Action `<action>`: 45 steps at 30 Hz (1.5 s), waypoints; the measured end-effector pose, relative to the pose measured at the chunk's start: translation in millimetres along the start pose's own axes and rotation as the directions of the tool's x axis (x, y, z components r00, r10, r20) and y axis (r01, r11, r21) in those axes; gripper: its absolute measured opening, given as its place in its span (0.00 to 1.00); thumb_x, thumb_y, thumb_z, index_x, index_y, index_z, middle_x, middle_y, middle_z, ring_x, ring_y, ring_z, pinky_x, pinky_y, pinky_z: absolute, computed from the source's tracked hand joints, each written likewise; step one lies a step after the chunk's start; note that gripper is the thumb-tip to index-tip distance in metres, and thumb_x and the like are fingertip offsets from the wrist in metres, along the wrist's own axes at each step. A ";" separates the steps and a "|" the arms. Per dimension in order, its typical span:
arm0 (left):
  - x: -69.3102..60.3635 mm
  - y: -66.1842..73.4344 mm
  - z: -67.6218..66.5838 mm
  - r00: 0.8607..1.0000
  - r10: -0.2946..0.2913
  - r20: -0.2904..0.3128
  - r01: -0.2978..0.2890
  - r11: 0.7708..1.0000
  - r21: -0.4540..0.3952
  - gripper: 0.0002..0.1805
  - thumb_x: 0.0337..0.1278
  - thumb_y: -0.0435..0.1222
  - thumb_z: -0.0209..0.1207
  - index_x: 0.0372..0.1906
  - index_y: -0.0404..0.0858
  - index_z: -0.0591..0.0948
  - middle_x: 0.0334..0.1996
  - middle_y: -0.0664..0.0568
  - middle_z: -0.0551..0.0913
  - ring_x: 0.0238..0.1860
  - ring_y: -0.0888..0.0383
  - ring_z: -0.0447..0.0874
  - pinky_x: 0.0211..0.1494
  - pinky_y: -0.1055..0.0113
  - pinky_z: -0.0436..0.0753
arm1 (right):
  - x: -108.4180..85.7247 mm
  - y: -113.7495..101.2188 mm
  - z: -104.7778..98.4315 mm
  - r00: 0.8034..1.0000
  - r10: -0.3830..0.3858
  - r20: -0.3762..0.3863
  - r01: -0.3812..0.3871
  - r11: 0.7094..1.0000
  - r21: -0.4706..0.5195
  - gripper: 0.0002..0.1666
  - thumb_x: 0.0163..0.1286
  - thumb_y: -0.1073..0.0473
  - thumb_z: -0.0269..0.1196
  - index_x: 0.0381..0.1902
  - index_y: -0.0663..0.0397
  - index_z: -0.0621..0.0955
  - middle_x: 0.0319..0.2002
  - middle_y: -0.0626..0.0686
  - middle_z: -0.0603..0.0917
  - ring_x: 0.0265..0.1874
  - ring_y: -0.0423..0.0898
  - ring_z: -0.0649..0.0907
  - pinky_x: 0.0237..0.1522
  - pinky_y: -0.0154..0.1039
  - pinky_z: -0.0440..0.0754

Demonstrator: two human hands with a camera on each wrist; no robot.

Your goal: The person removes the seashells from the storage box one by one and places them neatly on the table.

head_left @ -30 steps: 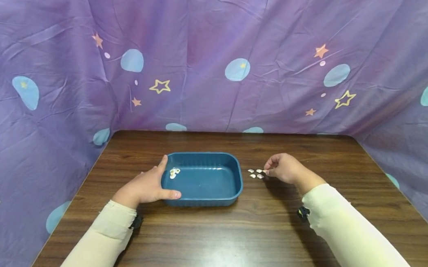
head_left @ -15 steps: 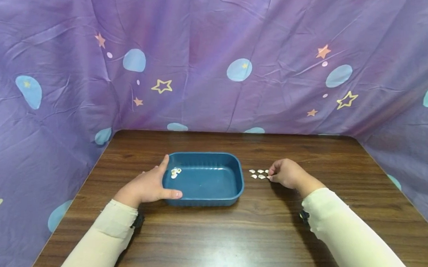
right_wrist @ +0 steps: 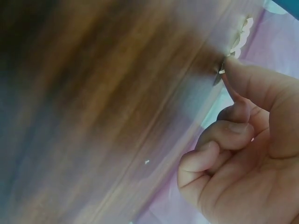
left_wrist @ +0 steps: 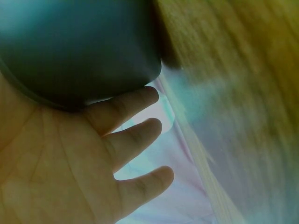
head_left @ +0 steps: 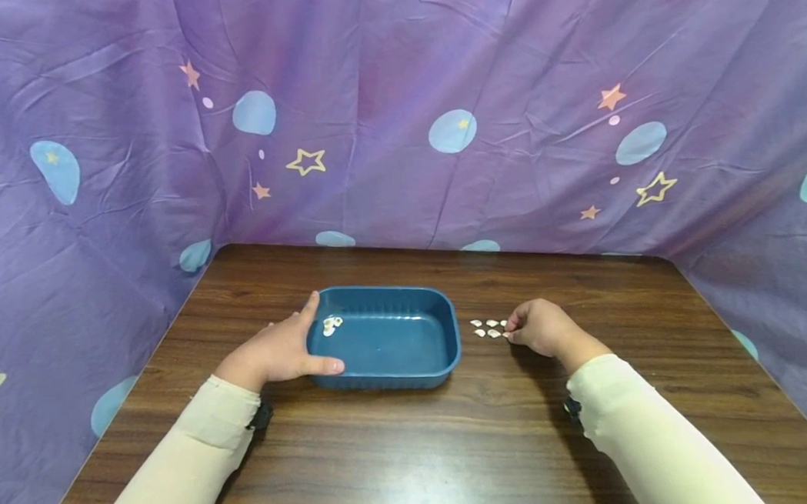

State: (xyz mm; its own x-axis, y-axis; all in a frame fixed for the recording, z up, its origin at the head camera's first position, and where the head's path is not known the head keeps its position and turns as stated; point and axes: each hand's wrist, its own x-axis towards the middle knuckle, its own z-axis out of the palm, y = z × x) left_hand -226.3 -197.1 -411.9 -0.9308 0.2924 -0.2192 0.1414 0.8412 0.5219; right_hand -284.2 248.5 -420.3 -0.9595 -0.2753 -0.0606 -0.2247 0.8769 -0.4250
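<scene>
At the left end of a blue plastic basin (head_left: pixel 396 376), my left hand (head_left: pixel 274 352) rests with its thumb over the near rim and its index finger along the far corner. In the left wrist view, the other fingers (left_wrist: pixel 135 144) are straight and spread beside the basin's wall. Several small white shells (head_left: pixel 330 326) lie together inside the basin's left part. To the right of the basin, more white shells (head_left: pixel 492 334) lie in two short rows. My right hand (head_left: pixel 544 328) pinches a shell (right_wrist: pixel 222 72) between thumb and index finger at the near row's right end, low at the tabletop.
Everything stands on a brown wood-grain table (head_left: pixel 391 452). A purple curtain (head_left: pixel 393 190) with stars and blue spots hangs behind it and at both sides. A black wrist strap (head_left: pixel 259 416) shows under the left sleeve.
My right hand has moved slightly right and toward me, from the far row's right end to the near row's. Another shell now shows in the far row. My left hand stays on the basin.
</scene>
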 end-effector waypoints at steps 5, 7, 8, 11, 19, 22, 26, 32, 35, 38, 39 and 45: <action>-0.3 -1.2 -0.4 1.000 0.002 -0.007 -0.002 1.000 0.001 0.77 0.51 0.68 0.71 0.86 0.34 0.34 0.80 0.25 0.56 0.79 0.29 0.60 0.77 0.32 0.62 | 1.4 0.2 -3.2 1.000 -0.004 -0.017 0.004 1.000 -0.021 0.05 0.62 0.61 0.75 0.30 0.54 0.88 0.28 0.46 0.88 0.32 0.45 0.81 0.46 0.50 0.80; -0.4 -1.6 -0.3 1.000 0.003 -0.008 -0.003 1.000 0.005 0.77 0.50 0.68 0.71 0.86 0.34 0.34 0.80 0.25 0.56 0.79 0.29 0.60 0.77 0.31 0.61 | 2.4 -1.5 -6.3 1.000 -0.004 -0.023 0.004 1.000 0.003 0.05 0.63 0.61 0.75 0.31 0.55 0.88 0.28 0.47 0.88 0.31 0.45 0.81 0.45 0.49 0.80; -0.6 -1.6 -0.1 1.000 0.007 -0.009 -0.007 1.000 0.009 0.77 0.50 0.68 0.71 0.85 0.34 0.34 0.79 0.24 0.56 0.79 0.28 0.60 0.77 0.31 0.62 | 3.2 -3.1 -8.2 1.000 -0.006 -0.028 0.007 1.000 0.015 0.04 0.64 0.61 0.74 0.31 0.55 0.88 0.28 0.47 0.88 0.31 0.45 0.81 0.44 0.48 0.79; -0.9 -2.2 -0.1 1.000 0.003 -0.008 -0.003 1.000 0.009 0.77 0.50 0.68 0.71 0.86 0.35 0.34 0.80 0.25 0.56 0.79 0.29 0.59 0.77 0.31 0.61 | 7.3 -12.4 -15.0 0.999 -0.012 -0.051 0.016 0.996 0.083 0.04 0.66 0.61 0.73 0.34 0.57 0.89 0.29 0.48 0.89 0.32 0.44 0.81 0.42 0.43 0.78; -2.7 -1.4 -3.5 1.000 -0.005 -0.006 0.005 1.000 0.008 0.77 0.51 0.68 0.71 0.85 0.35 0.33 0.79 0.24 0.57 0.79 0.28 0.59 0.77 0.30 0.61 | 20.6 -63.0 -31.0 0.993 -0.072 -0.096 0.089 0.979 0.186 0.09 0.70 0.55 0.71 0.38 0.56 0.90 0.32 0.50 0.89 0.33 0.43 0.82 0.40 0.39 0.80; -3.1 -1.0 -4.3 1.000 -0.001 -0.008 0.002 1.000 0.011 0.77 0.51 0.68 0.71 0.85 0.34 0.34 0.79 0.24 0.57 0.79 0.28 0.59 0.77 0.30 0.61 | 27.3 -84.0 -28.2 0.989 -0.103 -0.105 0.122 0.973 0.195 0.10 0.70 0.54 0.71 0.38 0.55 0.90 0.32 0.49 0.89 0.33 0.43 0.82 0.40 0.39 0.80; -3.1 -1.1 -4.0 1.000 0.002 -0.009 -0.002 1.000 0.014 0.77 0.51 0.68 0.71 0.85 0.34 0.34 0.79 0.24 0.58 0.79 0.28 0.59 0.77 0.30 0.61 | 34.6 -111.7 -19.7 0.985 -0.141 -0.097 0.160 0.961 0.226 0.10 0.70 0.54 0.72 0.38 0.55 0.90 0.29 0.47 0.87 0.31 0.42 0.80 0.37 0.38 0.79; -1.6 -1.4 -2.3 1.000 0.002 -0.010 -0.002 1.000 0.004 0.77 0.51 0.68 0.71 0.85 0.34 0.34 0.79 0.24 0.58 0.78 0.29 0.61 0.76 0.31 0.64 | 41.4 -151.9 -5.3 0.981 -0.178 -0.081 0.194 0.939 0.284 0.09 0.70 0.54 0.73 0.37 0.54 0.90 0.27 0.46 0.85 0.30 0.41 0.78 0.35 0.37 0.77; -0.7 -1.1 -1.7 1.000 0.000 -0.008 0.000 1.000 -0.003 0.77 0.50 0.69 0.71 0.85 0.34 0.34 0.79 0.24 0.58 0.77 0.28 0.63 0.75 0.32 0.66 | 46.4 -165.9 3.9 0.979 -0.191 -0.078 0.206 0.924 0.323 0.09 0.70 0.54 0.72 0.38 0.54 0.90 0.28 0.47 0.86 0.31 0.41 0.79 0.36 0.36 0.77; -0.8 0.0 -1.6 1.000 0.004 -0.004 -0.004 1.000 -0.004 0.77 0.50 0.69 0.70 0.85 0.34 0.34 0.79 0.25 0.57 0.77 0.28 0.63 0.75 0.31 0.66 | 48.9 -178.7 12.8 0.981 -0.186 -0.062 0.195 0.906 0.375 0.09 0.70 0.54 0.72 0.38 0.54 0.90 0.27 0.46 0.85 0.29 0.40 0.78 0.34 0.36 0.77; -0.9 0.2 -1.6 1.000 0.005 -0.002 -0.005 1.000 -0.002 0.77 0.50 0.70 0.70 0.85 0.34 0.34 0.79 0.25 0.57 0.77 0.28 0.63 0.75 0.31 0.66 | 49.6 -182.7 15.9 0.981 -0.187 -0.057 0.194 0.903 0.383 0.09 0.70 0.54 0.72 0.38 0.54 0.90 0.26 0.45 0.84 0.29 0.40 0.78 0.34 0.35 0.77; -0.5 -0.4 -0.5 1.000 0.008 0.008 -0.008 1.000 0.013 0.77 0.51 0.71 0.69 0.85 0.34 0.33 0.79 0.24 0.58 0.77 0.27 0.63 0.75 0.31 0.66 | 53.8 -203.5 35.2 0.979 -0.201 -0.021 0.192 0.893 0.408 0.10 0.71 0.53 0.72 0.39 0.54 0.90 0.24 0.44 0.80 0.27 0.39 0.76 0.31 0.34 0.75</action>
State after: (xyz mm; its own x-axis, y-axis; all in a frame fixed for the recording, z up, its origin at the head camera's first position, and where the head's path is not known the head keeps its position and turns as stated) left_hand -226.1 -197.8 -411.6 -0.9268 0.3031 -0.2219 0.1535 0.8447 0.5127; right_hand -284.0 41.4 -368.9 -0.8979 -0.4379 0.0450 -0.3156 0.5691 -0.7593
